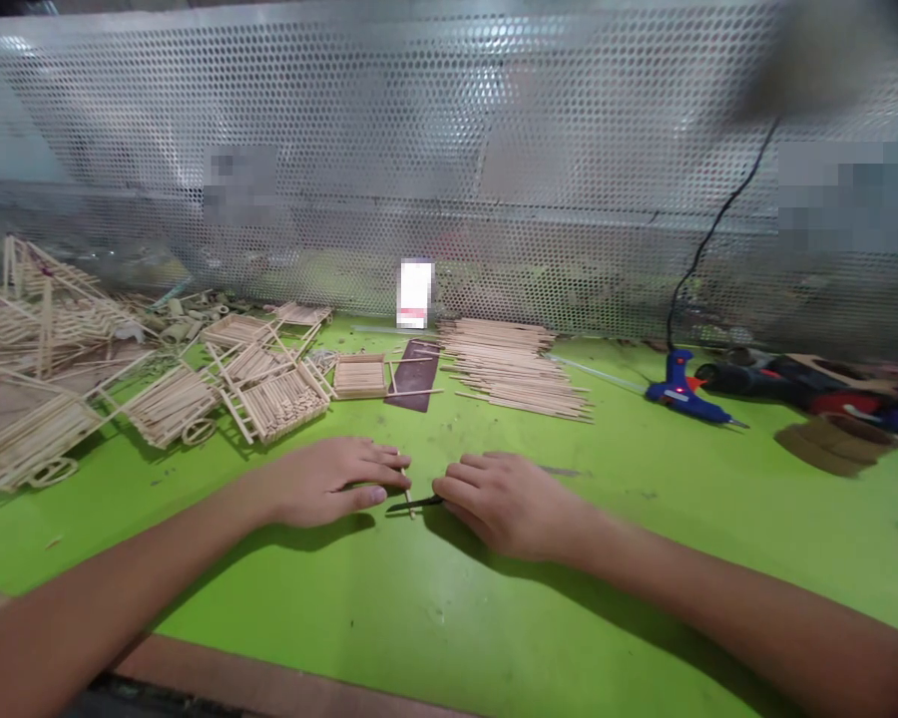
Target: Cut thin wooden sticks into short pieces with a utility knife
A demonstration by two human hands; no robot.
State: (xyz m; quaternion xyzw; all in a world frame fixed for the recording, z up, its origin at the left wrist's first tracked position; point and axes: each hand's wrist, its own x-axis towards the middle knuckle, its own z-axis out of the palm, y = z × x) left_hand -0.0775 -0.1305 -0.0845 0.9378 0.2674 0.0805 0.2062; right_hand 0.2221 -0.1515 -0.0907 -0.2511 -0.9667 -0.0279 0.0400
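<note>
My left hand point(336, 482) lies low on the green table, its fingertips pinning down a short thin wooden stick point(409, 498). My right hand point(505, 502) is closed around a knife, whose dark narrow blade point(404, 506) points left and crosses the lower end of that stick. The knife's handle is hidden inside my fingers. Beyond my hands, a small frame built of sticks point(360, 376) stands partly on a dark rectangular sheet point(417, 377). A row of long thin sticks point(505, 364) lies to the right of it.
Several small stick-built carts point(280, 399) crowd the left side, with a larger heap of stick pieces point(41, 319) behind. On the right are a blue glue gun point(684, 392) with a cord and a brown tape roll point(834, 444). A perforated metal screen point(344, 130) closes off the back.
</note>
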